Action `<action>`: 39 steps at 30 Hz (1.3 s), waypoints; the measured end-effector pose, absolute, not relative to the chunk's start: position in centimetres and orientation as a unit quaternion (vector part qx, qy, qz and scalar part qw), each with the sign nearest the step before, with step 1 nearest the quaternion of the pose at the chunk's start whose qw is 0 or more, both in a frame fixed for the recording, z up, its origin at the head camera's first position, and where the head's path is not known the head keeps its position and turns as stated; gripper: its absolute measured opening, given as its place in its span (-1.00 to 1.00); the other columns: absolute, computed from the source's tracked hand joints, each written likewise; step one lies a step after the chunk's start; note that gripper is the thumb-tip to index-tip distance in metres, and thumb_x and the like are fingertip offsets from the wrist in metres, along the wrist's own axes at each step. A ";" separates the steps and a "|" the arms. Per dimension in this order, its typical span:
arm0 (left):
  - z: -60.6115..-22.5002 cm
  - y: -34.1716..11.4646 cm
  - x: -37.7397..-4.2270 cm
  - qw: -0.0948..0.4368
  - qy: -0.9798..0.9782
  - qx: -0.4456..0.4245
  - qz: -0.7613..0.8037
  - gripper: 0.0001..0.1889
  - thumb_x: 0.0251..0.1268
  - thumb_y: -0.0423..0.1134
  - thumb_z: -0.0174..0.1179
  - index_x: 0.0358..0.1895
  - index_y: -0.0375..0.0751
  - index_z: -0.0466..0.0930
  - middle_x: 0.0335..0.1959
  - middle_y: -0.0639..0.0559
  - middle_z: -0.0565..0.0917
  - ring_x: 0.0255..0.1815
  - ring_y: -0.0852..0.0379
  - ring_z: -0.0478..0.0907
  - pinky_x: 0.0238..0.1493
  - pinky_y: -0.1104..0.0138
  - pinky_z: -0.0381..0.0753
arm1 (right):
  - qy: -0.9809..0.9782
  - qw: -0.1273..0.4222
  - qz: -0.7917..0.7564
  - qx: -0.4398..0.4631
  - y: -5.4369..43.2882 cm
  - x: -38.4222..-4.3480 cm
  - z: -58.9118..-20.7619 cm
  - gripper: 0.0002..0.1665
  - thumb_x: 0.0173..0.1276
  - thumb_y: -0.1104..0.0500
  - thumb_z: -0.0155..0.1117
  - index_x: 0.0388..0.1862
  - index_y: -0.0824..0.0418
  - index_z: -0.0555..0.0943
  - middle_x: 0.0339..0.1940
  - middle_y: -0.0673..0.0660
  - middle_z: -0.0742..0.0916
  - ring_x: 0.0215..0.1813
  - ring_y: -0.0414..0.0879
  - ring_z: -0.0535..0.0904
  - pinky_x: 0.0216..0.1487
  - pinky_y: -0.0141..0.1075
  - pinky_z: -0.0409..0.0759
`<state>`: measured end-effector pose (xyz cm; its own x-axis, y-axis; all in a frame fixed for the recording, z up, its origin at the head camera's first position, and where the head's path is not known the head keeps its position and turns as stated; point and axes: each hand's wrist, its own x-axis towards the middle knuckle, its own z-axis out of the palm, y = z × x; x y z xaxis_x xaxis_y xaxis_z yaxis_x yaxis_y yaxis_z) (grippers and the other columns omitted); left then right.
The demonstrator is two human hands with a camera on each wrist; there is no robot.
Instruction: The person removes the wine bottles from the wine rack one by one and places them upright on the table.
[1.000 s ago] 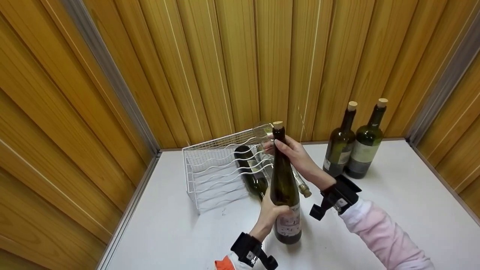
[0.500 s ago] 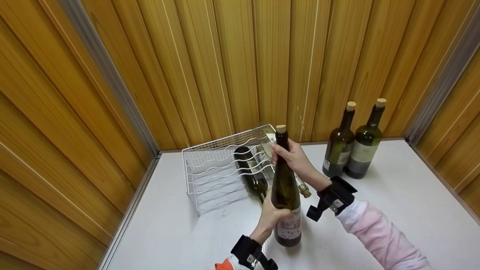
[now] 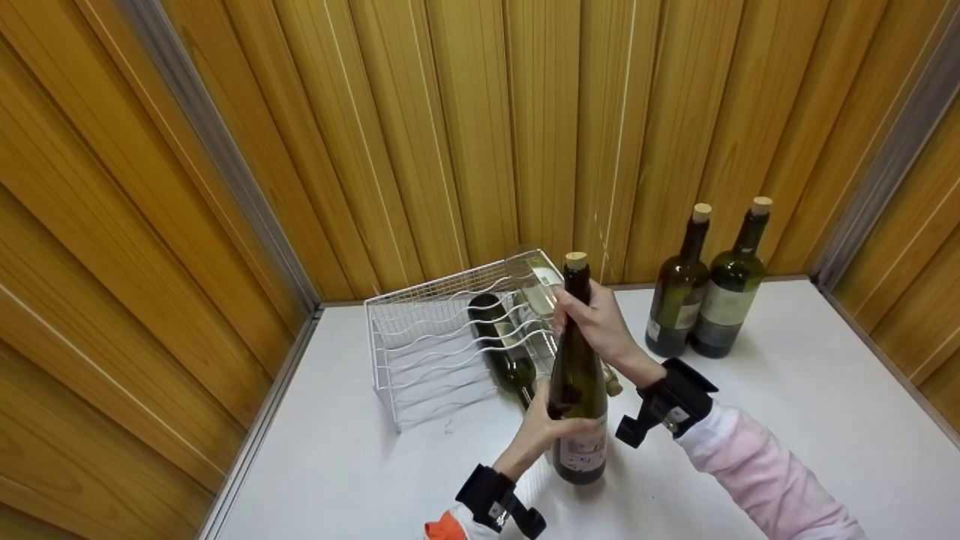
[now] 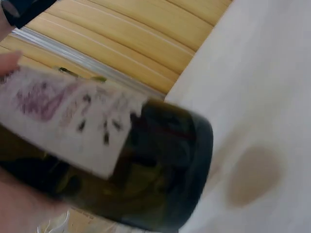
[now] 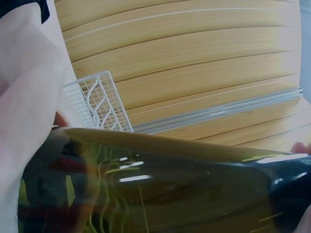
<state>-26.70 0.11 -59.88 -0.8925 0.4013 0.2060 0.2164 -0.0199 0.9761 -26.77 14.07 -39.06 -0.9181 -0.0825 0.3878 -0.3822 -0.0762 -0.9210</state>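
Observation:
A dark green wine bottle (image 3: pixel 579 375) with a cork and a pale printed label is held near upright in both hands. My left hand (image 3: pixel 546 427) grips its lower body, thumb across the label. My right hand (image 3: pixel 604 324) holds the neck just under the cork. In the left wrist view the bottle's base (image 4: pixel 170 165) hangs above the white table, its shadow apart from it. The right wrist view has the bottle's glass body (image 5: pixel 194 189) close up. Behind it stands a white wire rack (image 3: pixel 411 301), where a dark bottle (image 3: pixel 487 315) and a clear bottle (image 3: pixel 534 296) lie.
Two corked wine bottles, one on the left (image 3: pixel 679 300) and one on the right (image 3: pixel 731 300), stand upright close together at the back right of the white table (image 3: pixel 337 480). Wood-look panel walls (image 3: pixel 480 135) enclose the table at the back and sides.
The held bottle's neck has shifted right and slightly toward me, with both hands still on it. More of the clear bottle in the rack now shows. The rack and the standing bottles stay put.

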 end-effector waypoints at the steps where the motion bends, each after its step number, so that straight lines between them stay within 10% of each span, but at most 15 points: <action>1: -60.4 0.0 -27.1 0.077 0.696 0.222 0.679 -0.36 0.30 0.05 0.46 0.35 -0.08 0.46 0.27 0.02 0.64 0.23 0.14 0.64 0.33 0.16 0.63 | -0.669 0.109 0.713 0.180 14.2 -26.7 -39.1 -0.69 0.59 0.40 0.05 -0.41 0.19 0.52 -0.64 -0.14 0.61 -0.56 -0.31 0.55 -0.38 -0.46 0.60; 6: -63.7 -0.1 -30.3 0.084 0.677 0.233 0.693 -0.66 0.75 0.13 -0.04 0.27 0.11 0.57 0.15 0.22 0.68 0.18 0.23 0.66 0.25 0.24 0.69 | -0.643 0.135 0.719 0.226 14.7 -26.4 -39.2 -0.75 0.61 0.36 0.13 -0.36 0.40 0.50 -0.60 -0.17 0.62 -0.53 -0.34 0.56 -0.36 -0.46 0.61; 10: -63.0 -0.4 -31.0 0.009 0.662 0.265 0.701 -0.47 0.86 0.16 -0.29 0.20 -0.03 0.67 0.06 0.13 0.76 0.11 0.15 0.73 0.13 0.19 0.80 | -0.633 0.135 0.723 0.243 14.8 -26.2 -39.2 -0.69 0.62 0.35 0.12 -0.34 0.55 0.43 -0.60 -0.17 0.62 -0.54 -0.34 0.55 -0.38 -0.46 0.61; 18: -54.5 -1.1 -26.7 -0.044 0.641 0.200 0.740 -0.24 0.74 0.18 -0.09 -0.02 -0.70 0.55 -0.25 -0.27 0.74 -0.24 0.33 0.64 -0.20 0.43 0.66 | -0.644 0.136 0.707 0.258 15.3 -25.0 -38.6 -0.63 0.61 0.37 0.03 -0.36 0.69 0.35 -0.60 -0.18 0.60 -0.53 -0.33 0.54 -0.39 -0.45 0.59; 23: -52.5 -1.0 -25.8 -0.018 0.656 0.137 0.742 -0.58 0.76 -0.36 -0.22 0.01 -0.76 0.52 -0.22 -0.46 0.72 -0.30 0.32 0.60 -0.18 0.44 0.63 | -0.634 0.150 0.708 0.273 16.4 -24.3 -38.4 -0.63 0.63 0.38 0.02 -0.31 0.73 0.31 -0.57 -0.18 0.60 -0.52 -0.33 0.54 -0.37 -0.44 0.59; 30: -52.9 -1.1 -25.9 -0.035 0.654 0.121 0.746 -0.60 0.75 -0.34 -0.14 -0.03 -0.74 0.53 -0.21 -0.41 0.73 -0.29 0.33 0.59 -0.18 0.48 0.59 | -0.626 0.159 0.708 0.286 18.6 -23.3 -38.3 -0.65 0.62 0.40 0.00 -0.36 0.68 0.32 -0.56 -0.19 0.61 -0.53 -0.30 0.54 -0.37 -0.43 0.60; 39: -52.8 -1.2 -25.7 -0.048 0.648 0.113 0.752 -0.64 0.72 -0.37 -0.09 -0.03 -0.75 0.52 -0.23 -0.22 0.73 -0.28 0.35 0.58 -0.17 0.49 0.56 | -0.618 0.163 0.719 0.275 22.3 -22.4 -38.5 -0.76 0.63 0.39 -0.02 -0.22 0.15 0.53 -0.54 -0.19 0.64 -0.51 -0.30 0.55 -0.33 -0.43 0.61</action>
